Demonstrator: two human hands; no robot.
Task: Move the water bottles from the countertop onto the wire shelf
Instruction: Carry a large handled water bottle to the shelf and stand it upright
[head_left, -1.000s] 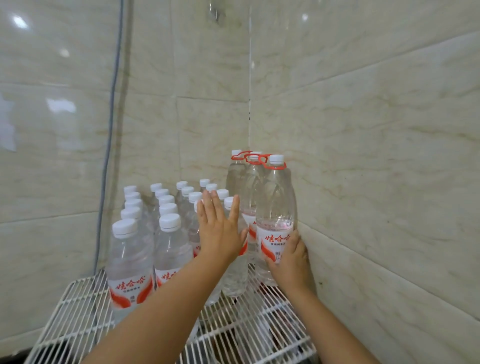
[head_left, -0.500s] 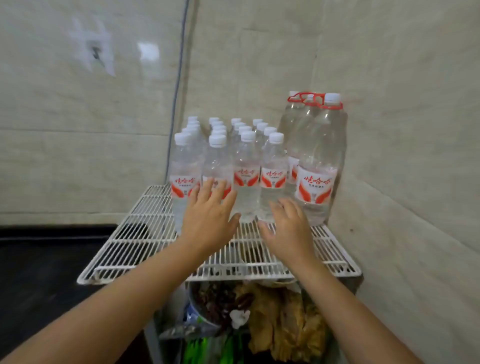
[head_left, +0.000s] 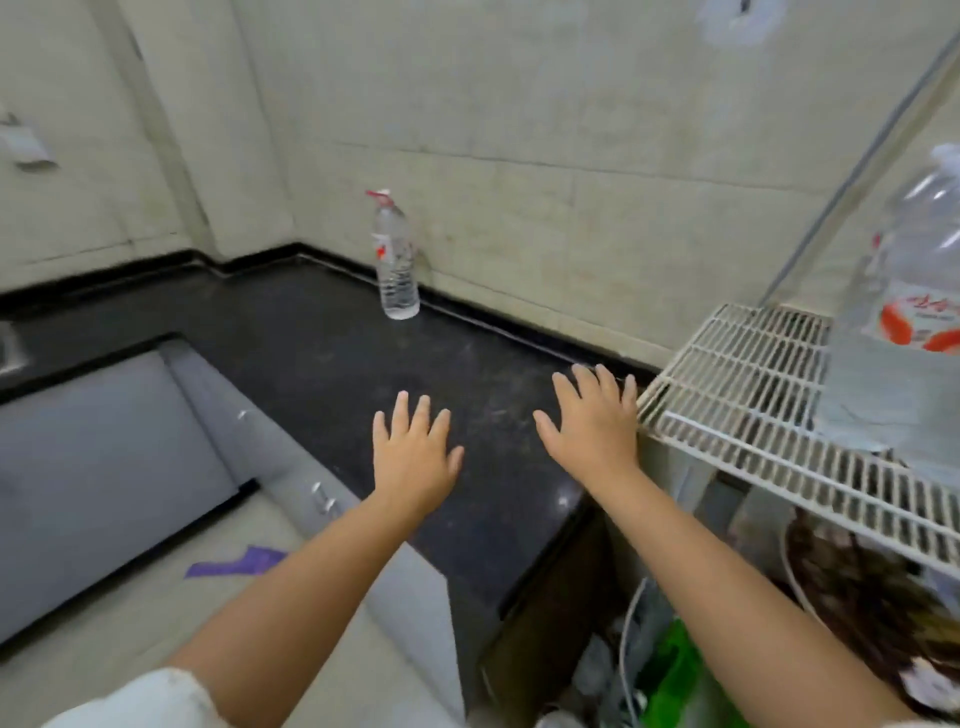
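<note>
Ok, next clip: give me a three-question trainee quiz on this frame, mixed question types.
1. True or false: the left hand grips a bottle.
2. How many bottles stand on the black countertop? A) none B) one C) three
3. Fill in: the bottle at the right edge stands on the wire ____.

Key: 1 false, both the left hand and the right hand are open and hold nothing; 2 B, the lone bottle by the wall; 3 shelf.

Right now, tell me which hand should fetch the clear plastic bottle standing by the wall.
Probably left. The left hand hovers open over the black countertop, more in line with the clear plastic bottle; the right hand sits beside the white wire shelf.
</note>
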